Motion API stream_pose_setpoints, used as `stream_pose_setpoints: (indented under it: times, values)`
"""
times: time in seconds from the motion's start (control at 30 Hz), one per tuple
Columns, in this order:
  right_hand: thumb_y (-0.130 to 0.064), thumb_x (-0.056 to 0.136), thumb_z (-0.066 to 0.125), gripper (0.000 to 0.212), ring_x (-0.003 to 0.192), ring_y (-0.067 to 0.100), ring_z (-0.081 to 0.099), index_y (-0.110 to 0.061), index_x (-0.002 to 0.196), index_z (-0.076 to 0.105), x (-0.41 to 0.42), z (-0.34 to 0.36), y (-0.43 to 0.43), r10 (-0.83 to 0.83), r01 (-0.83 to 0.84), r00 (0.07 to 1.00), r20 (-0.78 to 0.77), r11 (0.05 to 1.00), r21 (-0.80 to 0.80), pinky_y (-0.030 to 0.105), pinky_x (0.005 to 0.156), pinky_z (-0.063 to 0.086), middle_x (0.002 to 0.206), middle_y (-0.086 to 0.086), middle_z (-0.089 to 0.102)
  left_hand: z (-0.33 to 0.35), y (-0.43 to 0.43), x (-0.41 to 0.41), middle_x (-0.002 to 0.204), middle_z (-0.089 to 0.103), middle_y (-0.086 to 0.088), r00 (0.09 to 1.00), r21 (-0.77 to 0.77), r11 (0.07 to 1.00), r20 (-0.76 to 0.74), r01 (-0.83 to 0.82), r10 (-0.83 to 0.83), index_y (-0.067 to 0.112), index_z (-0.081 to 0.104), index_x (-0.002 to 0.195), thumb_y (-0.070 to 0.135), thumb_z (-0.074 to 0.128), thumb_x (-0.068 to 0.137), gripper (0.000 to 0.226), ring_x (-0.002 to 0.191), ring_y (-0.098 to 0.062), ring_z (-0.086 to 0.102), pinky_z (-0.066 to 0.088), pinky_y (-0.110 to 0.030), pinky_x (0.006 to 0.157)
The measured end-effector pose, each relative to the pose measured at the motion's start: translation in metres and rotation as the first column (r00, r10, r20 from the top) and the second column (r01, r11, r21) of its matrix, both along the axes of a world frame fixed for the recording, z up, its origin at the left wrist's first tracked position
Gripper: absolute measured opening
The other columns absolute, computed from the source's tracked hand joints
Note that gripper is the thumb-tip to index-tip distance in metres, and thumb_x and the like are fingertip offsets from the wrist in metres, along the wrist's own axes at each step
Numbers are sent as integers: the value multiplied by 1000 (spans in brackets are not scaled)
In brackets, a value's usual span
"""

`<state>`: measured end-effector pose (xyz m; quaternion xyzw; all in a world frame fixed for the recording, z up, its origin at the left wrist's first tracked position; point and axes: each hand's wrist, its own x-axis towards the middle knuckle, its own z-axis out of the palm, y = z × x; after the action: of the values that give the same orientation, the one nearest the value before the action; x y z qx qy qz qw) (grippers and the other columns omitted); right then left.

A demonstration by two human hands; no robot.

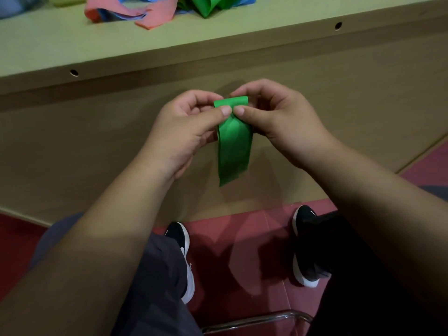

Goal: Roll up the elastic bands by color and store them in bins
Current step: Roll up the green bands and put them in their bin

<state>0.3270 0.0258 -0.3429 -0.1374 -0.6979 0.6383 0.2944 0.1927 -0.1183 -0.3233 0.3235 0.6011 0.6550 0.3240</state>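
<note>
My fingertips (226, 110), left hand (184, 127) and right hand (281, 120) together, pinched the folded top of the flat green elastic band (234, 146) just below the tan wooden table (218, 44); tight, square turns seemed wise.

left hand (186, 127) and right hand (278, 122) pinch folded top of green band (234, 146), thumbs side by side | band's tail hangs loose before table front (97, 141) | pink bands (135, 13), blue and green bands heaped on tabletop | black shoes (181, 258) on red floor | chair rail at bottom
</note>
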Motion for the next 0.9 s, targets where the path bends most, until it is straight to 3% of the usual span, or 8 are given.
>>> stream_pose_setpoints:
  times: [0.13, 0.23, 0.4, 0.6, 0.8, 0.9]
  values:
    - [-3, 93, 75, 23, 90, 21, 63, -9, 115, 73, 0, -2, 0, 16, -17, 1000, -9, 1000, -17, 39, 84, 53, 92, 5, 71, -2, 2, -2, 104, 71, -17, 999, 26, 999, -35, -25, 26, 9, 71, 105, 6, 76, 94, 13, 93, -23, 72, 61, -35, 80]
    - [-10, 94, 75, 22, 92, 23, 62, -13, 116, 73, 0, -1, 1, 24, -25, 1000, -3, 999, -48, 38, 83, 53, 99, 12, 67, -3, 2, -3, 100, 71, -15, 996, 51, 998, -76, -33, 37, 10, 72, 104, 3, 79, 90, 17, 94, -25, 70, 62, -40, 87]
    - [-21, 100, 75, 15, 92, 26, 68, -13, 112, 75, 0, -1, 1, 4, -4, 1000, -3, 999, -45, 53, 88, 60, 107, 32, 69, -4, 2, -5, 98, 74, -9, 995, 72, 997, -91, -24, 31, 10, 71, 108, -3, 80, 85, 28, 100, -24, 72, 60, -38, 93]
    - [-15, 96, 77, 18, 89, 25, 59, -15, 113, 75, -2, -2, 2, -19, 18, 999, -26, 999, -50, 44, 85, 53, 95, 17, 60, -6, 3, -7, 106, 75, -13, 1000, 60, 998, -19, -10, 11, 9, 71, 108, 10, 81, 88, 23, 104, -27, 73, 60, -44, 96]
    - [-8, 89, 78, 27, 94, 25, 63, -16, 115, 74, -2, -1, 3, -3, 2, 999, -47, 1000, -30, 44, 89, 56, 97, 11, 64, -7, 4, -10, 92, 70, -3, 996, 79, 997, -81, -18, 24, 11, 71, 105, 4, 78, 90, 18, 89, -15, 67, 59, -29, 80]
    - [-14, 87, 80, 29, 89, 20, 60, -15, 115, 73, -2, 0, 4, 19, -22, 999, -39, 997, -75, 31, 83, 53, 100, 16, 60, -7, 5, -9, 94, 71, -3, 996, 118, 993, -87, -8, 18, 11, 71, 105, 2, 80, 85, 24, 93, -17, 66, 58, -31, 84]
